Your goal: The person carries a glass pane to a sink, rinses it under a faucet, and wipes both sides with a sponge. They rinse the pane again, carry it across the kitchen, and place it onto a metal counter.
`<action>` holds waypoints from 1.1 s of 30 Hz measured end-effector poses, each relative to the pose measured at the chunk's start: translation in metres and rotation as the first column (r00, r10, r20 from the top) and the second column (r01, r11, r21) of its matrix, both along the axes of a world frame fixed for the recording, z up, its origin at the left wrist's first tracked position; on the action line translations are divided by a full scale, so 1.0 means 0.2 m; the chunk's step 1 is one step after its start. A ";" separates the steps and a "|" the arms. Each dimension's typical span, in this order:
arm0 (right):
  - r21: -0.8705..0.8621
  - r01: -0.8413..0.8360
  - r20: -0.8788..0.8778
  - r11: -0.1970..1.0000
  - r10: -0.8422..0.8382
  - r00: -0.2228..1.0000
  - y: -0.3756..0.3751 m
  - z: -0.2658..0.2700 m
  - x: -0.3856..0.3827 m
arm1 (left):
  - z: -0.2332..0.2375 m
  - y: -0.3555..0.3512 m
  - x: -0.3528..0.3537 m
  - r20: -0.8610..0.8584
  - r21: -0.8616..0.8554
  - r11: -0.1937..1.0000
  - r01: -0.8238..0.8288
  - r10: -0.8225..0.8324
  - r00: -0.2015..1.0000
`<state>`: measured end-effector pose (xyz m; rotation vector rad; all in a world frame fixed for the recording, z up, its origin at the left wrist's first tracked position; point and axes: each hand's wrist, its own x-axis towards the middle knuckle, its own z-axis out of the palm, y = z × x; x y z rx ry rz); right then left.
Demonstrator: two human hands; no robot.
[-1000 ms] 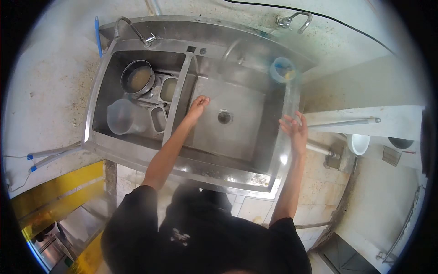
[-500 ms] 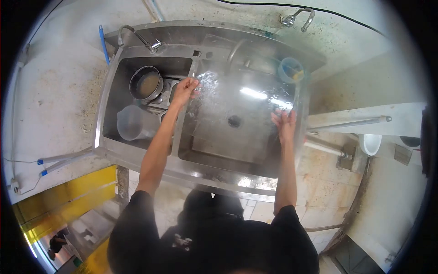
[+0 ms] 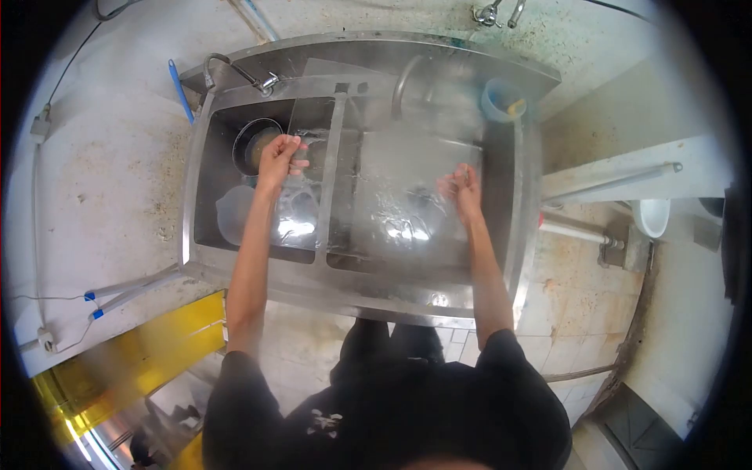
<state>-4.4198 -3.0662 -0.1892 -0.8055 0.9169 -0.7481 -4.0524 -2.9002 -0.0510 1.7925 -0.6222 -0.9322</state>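
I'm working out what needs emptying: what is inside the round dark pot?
The pot holds cloudy, tan liquid. The left hand covers its right side, so that part is hidden, and anything beneath the liquid's surface cannot be seen.

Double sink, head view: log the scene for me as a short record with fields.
sink: metal, two basins
sheet: clear sheet, glare on it, spanning parts of both basins
left_hand: left hand pinching the sheet, above the left basin
right_hand: right hand by the sheet, above the right basin; grip unclear
left_basin_contents: dark-rimmed pot, translucent container
far_right_corner: bluish tub with something yellow in it
unclear: whether the sheet touches the sink
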 end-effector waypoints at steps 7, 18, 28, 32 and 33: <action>-0.006 -0.121 -0.125 0.993 0.119 0.985 0.11 0.04 0.15 | 0.08 0.16 0.05 0.011 0.012 0.995 -0.101 0.101 0.995; -0.004 -0.184 -0.178 0.983 0.180 0.967 0.17 0.38 -0.20 | -0.32 0.31 -0.13 -0.269 0.077 0.991 -0.110 0.127 0.955; -0.005 -0.005 -0.322 1.000 0.003 0.947 0.48 0.89 -0.78 | -0.60 0.15 -0.76 -0.435 0.058 0.986 0.158 -0.117 0.893; -0.108 0.103 -0.519 0.989 -0.144 0.842 0.59 0.86 -1.05 | -0.71 0.05 -1.03 -0.499 0.041 0.947 0.317 -0.255 0.828; -0.138 0.094 -0.594 0.986 -0.158 0.789 0.61 0.83 -1.13 | -0.74 0.03 -1.10 -0.505 0.037 0.943 0.330 -0.267 0.821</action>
